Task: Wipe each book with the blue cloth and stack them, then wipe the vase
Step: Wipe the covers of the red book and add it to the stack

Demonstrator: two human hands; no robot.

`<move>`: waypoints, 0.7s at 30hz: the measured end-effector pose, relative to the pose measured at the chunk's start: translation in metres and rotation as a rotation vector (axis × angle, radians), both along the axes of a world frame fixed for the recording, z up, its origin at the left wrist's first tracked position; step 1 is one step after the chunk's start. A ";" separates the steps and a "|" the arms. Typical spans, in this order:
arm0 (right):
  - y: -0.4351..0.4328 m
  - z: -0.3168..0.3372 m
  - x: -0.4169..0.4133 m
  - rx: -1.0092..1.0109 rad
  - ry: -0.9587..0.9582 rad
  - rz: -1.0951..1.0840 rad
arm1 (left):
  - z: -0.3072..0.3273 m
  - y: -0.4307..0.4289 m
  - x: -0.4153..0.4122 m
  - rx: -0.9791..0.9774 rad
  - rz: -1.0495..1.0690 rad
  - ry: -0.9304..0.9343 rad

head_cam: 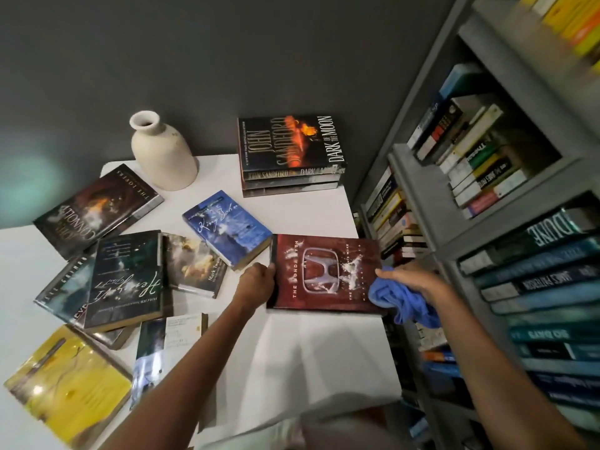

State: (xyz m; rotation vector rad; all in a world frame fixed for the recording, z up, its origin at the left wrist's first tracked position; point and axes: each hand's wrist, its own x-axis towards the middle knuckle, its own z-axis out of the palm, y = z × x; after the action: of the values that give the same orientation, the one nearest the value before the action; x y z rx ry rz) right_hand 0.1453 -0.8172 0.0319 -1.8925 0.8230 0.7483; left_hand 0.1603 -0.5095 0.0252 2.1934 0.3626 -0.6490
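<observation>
**Red Book Gets the Cloth**

Here we are over the white table [311, 352], and the red book [326, 272] is at the centre of the dial, face up, its right side poking past the table's edge. The left hand [258, 279] is at the book's 9 o'clock edge, fingers curled round it in a firm grip. At 3 to 4 o'clock the right hand [414, 282] has the blue cloth [406, 303] bunched in its closed fingers and pressed to the cover's right edge. Whether the book lies flat or is lifted a touch, I cannot tell.

At 12 o'clock stands the stack of books [292, 157], dark cover on top. A blue book [227, 227] sits just beside at 10 o'clock. Farther out on that line is the cream vase [162, 151], upright. The loose books [126, 280] spread from 9 to 8 o'clock, some overlapping. At 3 o'clock is the grey bookshelf [418, 203], packed full.
</observation>
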 end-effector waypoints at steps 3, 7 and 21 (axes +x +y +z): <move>-0.003 -0.013 -0.010 0.087 0.104 -0.020 | -0.009 0.000 0.007 -0.137 0.183 0.096; -0.004 -0.018 -0.017 0.196 0.114 -0.062 | -0.008 -0.004 0.009 -0.375 0.399 0.203; 0.001 -0.007 -0.034 0.275 -0.020 -0.123 | 0.005 -0.012 0.009 -0.613 0.402 0.423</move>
State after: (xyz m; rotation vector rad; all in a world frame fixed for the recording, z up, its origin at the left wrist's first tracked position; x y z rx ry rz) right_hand 0.1113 -0.8163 0.0250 -1.5885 0.7743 0.7249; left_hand 0.1695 -0.5211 0.0303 1.3453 0.6966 -0.8578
